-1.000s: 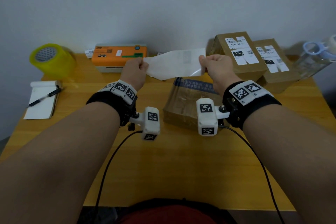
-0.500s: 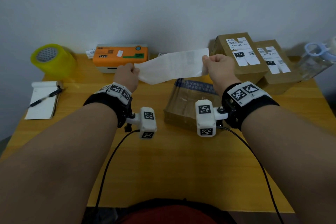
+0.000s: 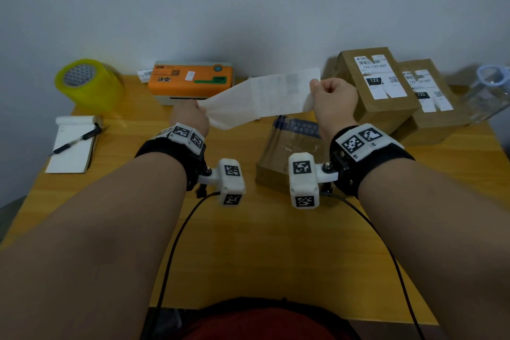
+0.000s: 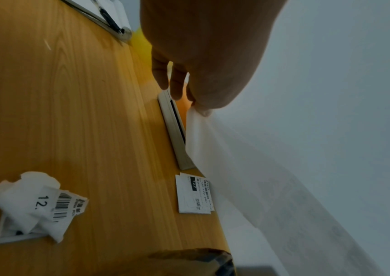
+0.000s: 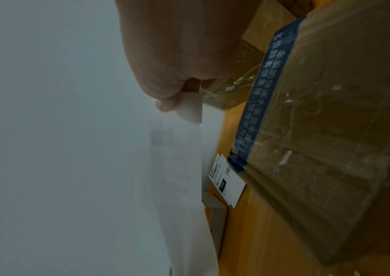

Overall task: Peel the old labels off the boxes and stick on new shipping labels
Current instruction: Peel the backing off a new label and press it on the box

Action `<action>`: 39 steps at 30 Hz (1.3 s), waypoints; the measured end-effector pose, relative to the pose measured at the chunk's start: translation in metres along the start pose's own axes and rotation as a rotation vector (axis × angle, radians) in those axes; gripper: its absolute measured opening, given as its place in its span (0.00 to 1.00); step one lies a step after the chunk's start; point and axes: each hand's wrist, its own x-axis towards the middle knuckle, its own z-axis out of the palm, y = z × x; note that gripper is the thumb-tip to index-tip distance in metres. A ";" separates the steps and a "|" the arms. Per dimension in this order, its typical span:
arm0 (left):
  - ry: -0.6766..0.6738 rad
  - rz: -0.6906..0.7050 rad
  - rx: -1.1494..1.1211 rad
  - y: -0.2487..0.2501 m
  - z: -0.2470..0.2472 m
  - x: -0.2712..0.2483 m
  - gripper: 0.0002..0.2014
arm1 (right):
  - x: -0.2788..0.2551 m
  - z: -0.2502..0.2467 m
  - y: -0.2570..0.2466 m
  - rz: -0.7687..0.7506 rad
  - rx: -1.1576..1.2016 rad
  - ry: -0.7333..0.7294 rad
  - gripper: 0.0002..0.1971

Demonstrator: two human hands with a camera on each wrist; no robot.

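White paper label strip (image 3: 265,99) pinched between my left hand (image 3: 190,116) and right hand (image 3: 334,102); two brown cardboard boxes (image 3: 378,85) look relabelled, the taped brown box (image 3: 287,157) awaits.

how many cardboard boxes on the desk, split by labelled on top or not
labelled boxes: 2 (back box, right box)
unlabelled box: 1 (front box)
total: 3
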 end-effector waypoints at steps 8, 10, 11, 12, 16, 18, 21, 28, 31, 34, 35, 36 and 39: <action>-0.037 -0.162 0.030 -0.032 -0.015 -0.007 0.17 | 0.008 -0.004 0.005 0.014 -0.026 0.080 0.09; -0.005 -0.212 -0.032 -0.053 -0.020 -0.012 0.18 | 0.018 -0.021 0.004 0.036 0.015 0.113 0.11; 0.028 -0.182 -0.068 -0.061 -0.021 -0.013 0.18 | 0.021 -0.026 0.004 0.015 0.008 0.103 0.12; 0.048 -0.137 -0.110 -0.065 -0.020 -0.014 0.18 | 0.022 -0.028 0.002 -0.014 -0.011 0.075 0.12; -0.009 -0.095 -0.364 -0.056 -0.009 -0.013 0.13 | 0.009 -0.010 -0.004 -0.129 -0.012 -0.097 0.11; -0.048 -0.122 -0.479 -0.053 -0.003 -0.013 0.09 | 0.002 -0.002 -0.004 -0.153 0.016 -0.152 0.12; -0.096 -0.024 -0.376 -0.052 0.003 -0.015 0.06 | -0.005 0.001 -0.002 -0.200 -0.008 -0.239 0.09; -0.312 0.191 0.034 -0.061 0.025 -0.032 0.14 | -0.013 -0.005 0.015 -0.239 -0.057 -0.298 0.14; -0.531 0.162 0.053 -0.059 0.036 -0.038 0.19 | -0.018 -0.003 0.026 -0.234 -0.107 -0.266 0.17; -0.487 0.180 -0.030 -0.049 0.037 -0.036 0.21 | -0.019 -0.003 0.030 -0.217 -0.139 -0.244 0.14; -0.412 0.182 -0.092 -0.043 0.034 -0.035 0.22 | -0.019 -0.004 0.029 -0.214 -0.130 -0.249 0.12; -0.355 0.160 -0.174 -0.034 0.029 -0.034 0.23 | -0.018 -0.006 0.027 -0.210 -0.113 -0.262 0.11; -0.432 -0.092 -0.543 -0.001 0.008 -0.030 0.33 | -0.018 -0.012 0.018 -0.212 -0.063 -0.328 0.09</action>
